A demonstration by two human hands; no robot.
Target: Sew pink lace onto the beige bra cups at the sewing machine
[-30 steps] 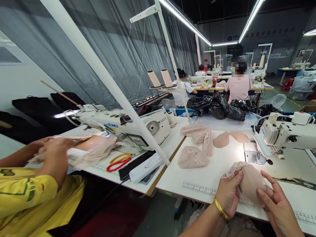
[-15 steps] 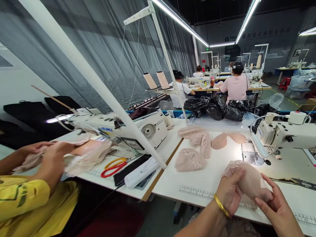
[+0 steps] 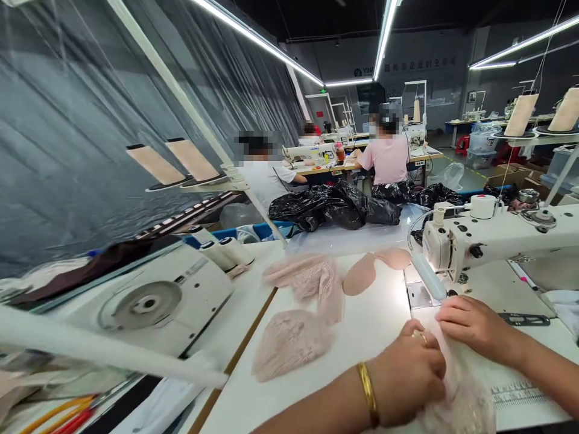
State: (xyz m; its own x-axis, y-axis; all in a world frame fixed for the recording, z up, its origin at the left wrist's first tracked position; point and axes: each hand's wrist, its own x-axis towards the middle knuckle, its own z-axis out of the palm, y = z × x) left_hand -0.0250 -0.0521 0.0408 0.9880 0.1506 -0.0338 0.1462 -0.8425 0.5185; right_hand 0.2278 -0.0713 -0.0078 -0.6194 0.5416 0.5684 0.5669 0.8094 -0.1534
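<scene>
My left hand (image 3: 409,377), with a gold bracelet at the wrist, is closed on a beige lace bra piece (image 3: 461,392) in front of the sewing machine. My right hand (image 3: 473,328) grips the same piece further up, fingers together, just below the metal needle plate (image 3: 423,295). Part of the fabric is hidden by both hands, and its lace end hangs toward me. The white sewing machine (image 3: 497,235) stands beyond my right hand, its lamp lit. Left of the needle plate lie smooth beige bra cups (image 3: 360,274).
Two crumpled lace pieces, one nearer (image 3: 289,343) and one behind (image 3: 307,274), lie on the tabletop. A second sewing machine (image 3: 158,307) and a slanting white pole (image 3: 113,346) occupy the left. Black plastic bags (image 3: 339,205) sit behind the table; co-workers (image 3: 389,157) sit beyond.
My view has turned right and closer to the machine. Both hands have carried the bra piece from the table's front toward the needle plate. The neighbour's hands have left view.
</scene>
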